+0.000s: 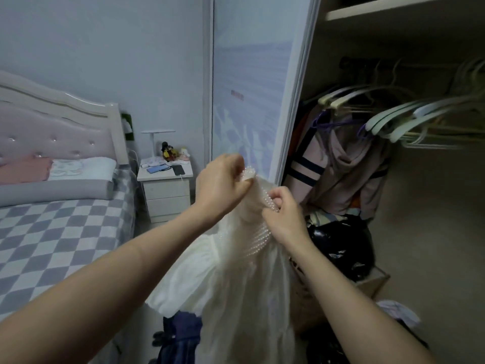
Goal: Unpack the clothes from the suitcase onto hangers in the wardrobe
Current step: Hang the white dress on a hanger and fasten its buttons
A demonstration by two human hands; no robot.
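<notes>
While both hands pinch the pearl-trimmed neckline, left hand point(221, 183) up top and right hand point(284, 219) just below, the white dress point(236, 292) hangs straight down toward 6 o'clock. Empty hangers point(393, 122) sit off at 2 o'clock, nearer the right hand.

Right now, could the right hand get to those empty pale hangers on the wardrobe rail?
Probably not yet: the right hand grips the white dress at its pearl collar. Once freed, the way to the empty hangers looks open, nothing hanging between.
</notes>
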